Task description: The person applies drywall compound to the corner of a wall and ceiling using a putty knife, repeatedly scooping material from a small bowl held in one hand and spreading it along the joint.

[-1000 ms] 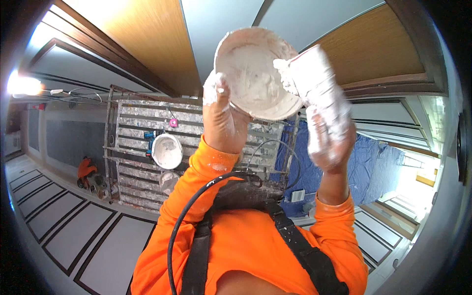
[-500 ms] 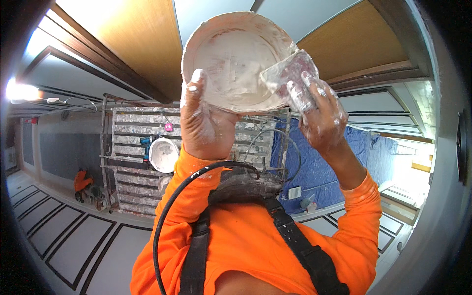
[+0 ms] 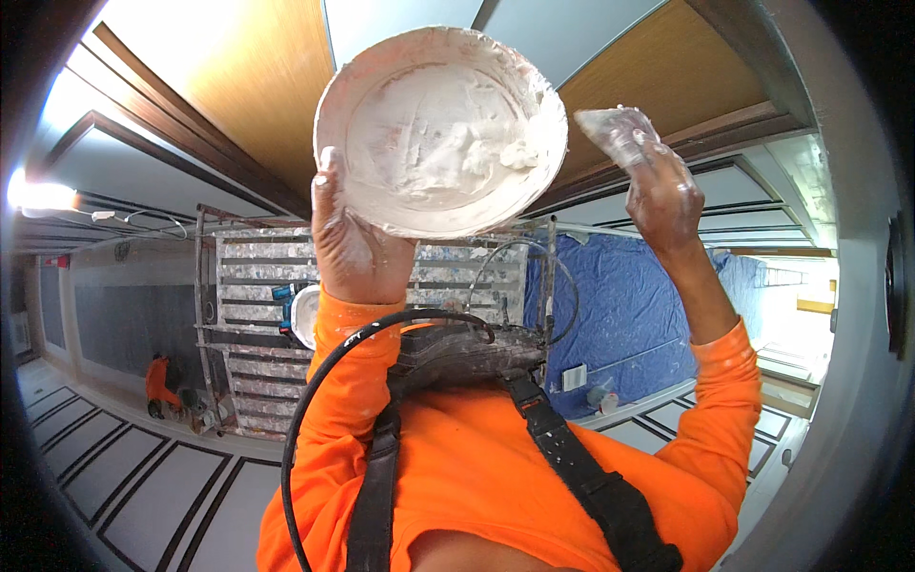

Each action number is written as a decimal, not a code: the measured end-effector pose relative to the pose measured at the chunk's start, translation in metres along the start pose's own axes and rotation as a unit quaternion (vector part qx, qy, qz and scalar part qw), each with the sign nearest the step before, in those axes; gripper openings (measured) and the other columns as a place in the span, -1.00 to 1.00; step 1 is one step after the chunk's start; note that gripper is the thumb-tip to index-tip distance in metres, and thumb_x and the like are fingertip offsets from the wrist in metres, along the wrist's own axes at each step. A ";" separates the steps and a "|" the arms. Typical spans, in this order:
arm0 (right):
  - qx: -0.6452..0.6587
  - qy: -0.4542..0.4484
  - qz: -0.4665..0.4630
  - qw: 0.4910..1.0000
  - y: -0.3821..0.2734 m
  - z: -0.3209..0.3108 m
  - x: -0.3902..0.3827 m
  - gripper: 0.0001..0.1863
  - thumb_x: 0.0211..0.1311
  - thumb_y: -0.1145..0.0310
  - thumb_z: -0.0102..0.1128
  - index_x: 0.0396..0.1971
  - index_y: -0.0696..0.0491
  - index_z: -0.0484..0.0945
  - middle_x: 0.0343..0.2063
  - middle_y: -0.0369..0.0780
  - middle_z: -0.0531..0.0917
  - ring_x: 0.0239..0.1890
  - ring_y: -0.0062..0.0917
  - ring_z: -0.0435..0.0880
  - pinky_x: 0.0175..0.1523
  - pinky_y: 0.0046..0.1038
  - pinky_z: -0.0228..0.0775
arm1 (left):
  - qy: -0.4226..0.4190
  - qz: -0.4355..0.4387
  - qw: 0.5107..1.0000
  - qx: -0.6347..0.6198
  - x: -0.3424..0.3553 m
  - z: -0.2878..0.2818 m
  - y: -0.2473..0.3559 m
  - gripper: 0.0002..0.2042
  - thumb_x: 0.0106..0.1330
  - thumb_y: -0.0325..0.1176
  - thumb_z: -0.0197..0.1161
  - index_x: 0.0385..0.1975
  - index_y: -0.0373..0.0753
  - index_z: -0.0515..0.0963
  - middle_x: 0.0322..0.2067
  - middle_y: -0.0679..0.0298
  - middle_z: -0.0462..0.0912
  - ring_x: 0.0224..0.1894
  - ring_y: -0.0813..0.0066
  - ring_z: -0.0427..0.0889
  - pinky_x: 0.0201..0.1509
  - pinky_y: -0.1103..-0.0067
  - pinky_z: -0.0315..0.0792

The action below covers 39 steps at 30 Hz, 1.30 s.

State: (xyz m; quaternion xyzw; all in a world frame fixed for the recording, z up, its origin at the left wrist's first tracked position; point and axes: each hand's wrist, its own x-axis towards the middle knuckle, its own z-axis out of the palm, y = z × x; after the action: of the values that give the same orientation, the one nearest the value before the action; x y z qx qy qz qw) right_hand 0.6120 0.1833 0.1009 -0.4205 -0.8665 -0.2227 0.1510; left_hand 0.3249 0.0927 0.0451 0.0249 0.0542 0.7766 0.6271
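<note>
My left hand holds up a round, shallow pan from below, its thumb over the near left rim. Creamy white filler coats the inside of the pan, with thicker lumps toward the right wall. My right hand, smeared with the same white stuff, grips a flat, filler-covered spreader. The spreader is held to the right of the pan, apart from its rim. How the fingers wrap behind it is partly hidden.
Below me is a splattered slatted scaffold platform, bearing a white bucket and a blue power tool. Blue sheeting covers the floor at right. A black hose crosses my left arm. Another person crouches far left.
The spreader has left the pan's right rim and moved right with my right hand. The pan has shifted left, and lumps of filler now show inside it.
</note>
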 end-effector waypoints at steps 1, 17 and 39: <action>0.087 0.017 0.090 0.992 -0.001 -0.002 0.002 -0.70 0.00 0.52 0.12 -0.19 -0.01 0.57 -0.17 -0.14 0.60 -0.18 -0.22 0.60 -0.11 -0.38 0.48 | -0.018 -0.001 0.999 -0.035 0.001 0.001 0.003 -0.52 0.32 -0.10 -0.04 0.19 -0.19 0.23 0.16 0.13 0.33 0.18 0.19 0.33 0.21 0.14 0.24; 0.840 0.093 0.405 0.349 -0.050 0.007 0.003 -0.63 0.08 0.50 0.03 -0.05 0.18 0.39 -0.26 -0.14 0.57 -0.31 -0.38 0.61 -0.29 -0.42 0.55 | -0.082 -0.073 0.993 0.038 0.013 0.007 0.010 -0.51 0.33 -0.08 -0.06 0.19 -0.19 0.20 0.15 0.10 0.32 0.15 0.15 0.36 0.18 0.17 0.32; -0.024 -0.016 -0.025 0.999 -0.040 0.001 -0.006 -0.61 -0.11 0.45 0.20 -0.15 0.00 0.54 -0.07 -0.11 0.48 -0.03 -0.13 0.45 0.05 -0.19 0.37 | -0.003 -0.036 0.989 0.140 0.016 0.022 0.011 -0.51 0.30 -0.12 0.01 0.17 -0.22 0.21 0.14 0.12 0.33 0.15 0.15 0.36 0.10 0.14 0.36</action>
State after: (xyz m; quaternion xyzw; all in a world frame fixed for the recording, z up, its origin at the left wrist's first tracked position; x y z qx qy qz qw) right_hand 0.5843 0.1577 0.0871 -0.4060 -0.8735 -0.2398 0.1212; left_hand 0.3128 0.1074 0.0677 0.1129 0.1619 0.7380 0.6453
